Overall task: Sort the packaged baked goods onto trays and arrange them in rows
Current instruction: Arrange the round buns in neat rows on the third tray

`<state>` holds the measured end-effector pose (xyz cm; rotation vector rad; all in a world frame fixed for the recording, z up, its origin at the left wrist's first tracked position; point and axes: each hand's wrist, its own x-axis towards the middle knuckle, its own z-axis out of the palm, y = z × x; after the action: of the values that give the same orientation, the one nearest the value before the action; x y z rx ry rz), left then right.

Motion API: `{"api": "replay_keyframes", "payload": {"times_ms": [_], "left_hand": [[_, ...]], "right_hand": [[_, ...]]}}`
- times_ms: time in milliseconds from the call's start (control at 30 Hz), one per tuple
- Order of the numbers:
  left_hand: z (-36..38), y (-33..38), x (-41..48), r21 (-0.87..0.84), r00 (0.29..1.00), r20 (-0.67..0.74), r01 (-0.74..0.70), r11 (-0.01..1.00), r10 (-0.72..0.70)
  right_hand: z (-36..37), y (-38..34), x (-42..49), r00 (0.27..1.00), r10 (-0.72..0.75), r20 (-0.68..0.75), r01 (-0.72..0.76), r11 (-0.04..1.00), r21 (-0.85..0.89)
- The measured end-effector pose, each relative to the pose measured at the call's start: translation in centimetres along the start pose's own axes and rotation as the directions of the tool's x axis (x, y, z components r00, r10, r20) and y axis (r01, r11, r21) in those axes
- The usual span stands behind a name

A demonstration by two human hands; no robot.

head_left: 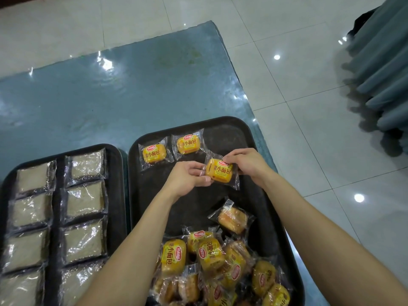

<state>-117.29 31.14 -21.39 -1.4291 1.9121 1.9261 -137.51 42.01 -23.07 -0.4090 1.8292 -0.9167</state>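
i held one bun (219, 171) above the far part of the right tray (229, 127), just beside the row of two buns (154, 153) lying there, so that it could go down as the third. my left hand (189, 175) pinched its left side with curled fingers, and my right hand (245, 163) pinched the wrapper's right edge. both forearms reached forward over the pile (212, 261).

Cake tray (117, 164) left of bun tray (234, 127); bun pile (212, 266) at its near end.
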Motion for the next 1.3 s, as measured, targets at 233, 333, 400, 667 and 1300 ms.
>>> {"api": "replay_keyframes", "payload": {"times_ms": [233,333,400,667,1300], "left_hand": [[1.2,0.4,-0.4,-0.200,0.995,-0.093,0.025,0.979,-0.045],[0.9,0.3,-0.3,-0.195,1.000,-0.005,0.010,0.981,-0.011],[0.7,0.2,-0.2,-0.179,1.000,0.019,0.006,0.984,-0.003],[2.5,-0.3,0.7,-0.235,0.974,-0.227,-0.038,0.971,-0.017],[1.2,-2.8,6.2,0.908,0.849,-0.154,-0.081,0.411,0.506]], "right_hand": [[-0.2,0.0,0.1,0.997,-0.060,0.044,0.062,0.997,-0.054],[-0.5,0.1,0.1,0.996,-0.081,0.022,0.083,0.994,-0.066],[-0.7,0.2,0.1,0.995,-0.094,0.021,0.095,0.992,-0.078],[-0.6,0.0,-0.1,1.000,0.002,-0.023,-0.002,1.000,0.026],[0.5,-3.7,5.9,0.900,-0.228,-0.372,0.048,0.899,-0.435]]}}
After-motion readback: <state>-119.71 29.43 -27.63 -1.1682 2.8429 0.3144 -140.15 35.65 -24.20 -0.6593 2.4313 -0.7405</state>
